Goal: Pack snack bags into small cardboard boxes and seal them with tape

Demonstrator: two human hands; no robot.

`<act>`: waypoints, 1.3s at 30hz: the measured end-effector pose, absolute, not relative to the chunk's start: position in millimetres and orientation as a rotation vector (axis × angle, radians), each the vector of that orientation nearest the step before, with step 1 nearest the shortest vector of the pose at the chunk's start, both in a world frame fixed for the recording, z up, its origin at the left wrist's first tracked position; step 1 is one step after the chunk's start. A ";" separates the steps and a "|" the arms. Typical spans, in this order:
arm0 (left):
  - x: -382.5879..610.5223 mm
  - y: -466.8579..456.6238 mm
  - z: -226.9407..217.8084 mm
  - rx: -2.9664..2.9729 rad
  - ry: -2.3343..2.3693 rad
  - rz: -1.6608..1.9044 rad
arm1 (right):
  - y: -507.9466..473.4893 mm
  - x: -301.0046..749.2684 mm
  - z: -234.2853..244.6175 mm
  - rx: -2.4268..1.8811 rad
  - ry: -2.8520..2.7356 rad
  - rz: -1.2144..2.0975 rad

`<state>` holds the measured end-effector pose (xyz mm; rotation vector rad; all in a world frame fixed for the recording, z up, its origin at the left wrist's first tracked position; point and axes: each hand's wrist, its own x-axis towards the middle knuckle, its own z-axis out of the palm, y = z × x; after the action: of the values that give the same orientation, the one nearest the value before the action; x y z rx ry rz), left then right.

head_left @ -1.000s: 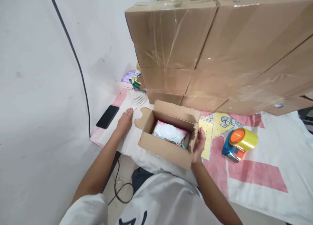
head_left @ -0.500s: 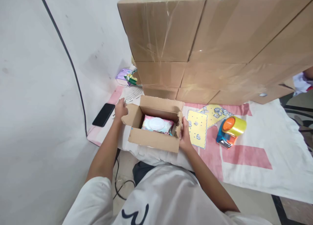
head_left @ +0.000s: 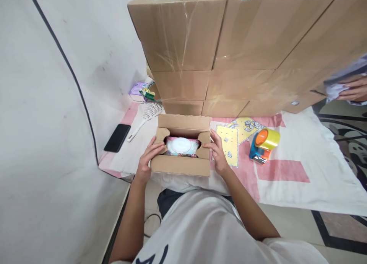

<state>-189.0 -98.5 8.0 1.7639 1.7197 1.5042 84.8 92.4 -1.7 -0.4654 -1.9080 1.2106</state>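
Observation:
A small cardboard box (head_left: 180, 167) stands before me at the table's front edge, its long flaps spread outward. Inside lies a pack of wipes (head_left: 183, 146) with a white lid and a pink patterned wrapper. The two short end flaps are folded in over the pack's ends. My left hand (head_left: 146, 160) is closed on the left end of the box, its fingers on that flap. At the other end my right hand (head_left: 218, 155) grips the box, a finger lying on the right flap.
Large taped cartons (head_left: 177, 34) are stacked behind the box. On the left lie a black phone (head_left: 117, 138), a white slotted skimmer (head_left: 147, 113) and a purple packet (head_left: 138, 91). To the right are yellow cutouts (head_left: 228, 141) and a tape dispenser (head_left: 262, 145). Another person's hand (head_left: 355, 88) shows at far right.
Both short end flaps have been folded inward over the pack. My left hand has come from the box's far-left corner onto the left flap. A co-worker's hand has come into view.

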 end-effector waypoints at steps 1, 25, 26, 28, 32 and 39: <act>-194.9 -100.8 9.0 1.863 1.668 1.480 | 93.5 83.2 3.6 -0.503 -1.892 1.243; -195.6 -66.1 53.6 1.492 2.372 1.246 | 108.0 75.7 1.3 -0.492 -1.820 1.399; -186.8 -66.5 57.0 1.557 2.431 1.218 | 106.1 78.1 1.4 -0.502 -1.826 1.406; -162.1 -67.0 61.3 1.773 2.493 1.136 | 102.2 81.9 3.7 -0.538 -1.855 1.398; -113.2 -65.2 55.1 2.213 2.289 0.946 | 94.9 86.5 13.3 -0.576 -1.889 1.349; -110.7 -61.3 39.6 2.246 2.323 0.956 | 121.3 170.6 28.0 -0.961 -1.199 0.420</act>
<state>-110.7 -61.3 39.6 2.2465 2.3231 0.9557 170.6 121.3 28.0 -0.9609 -1.1993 0.4204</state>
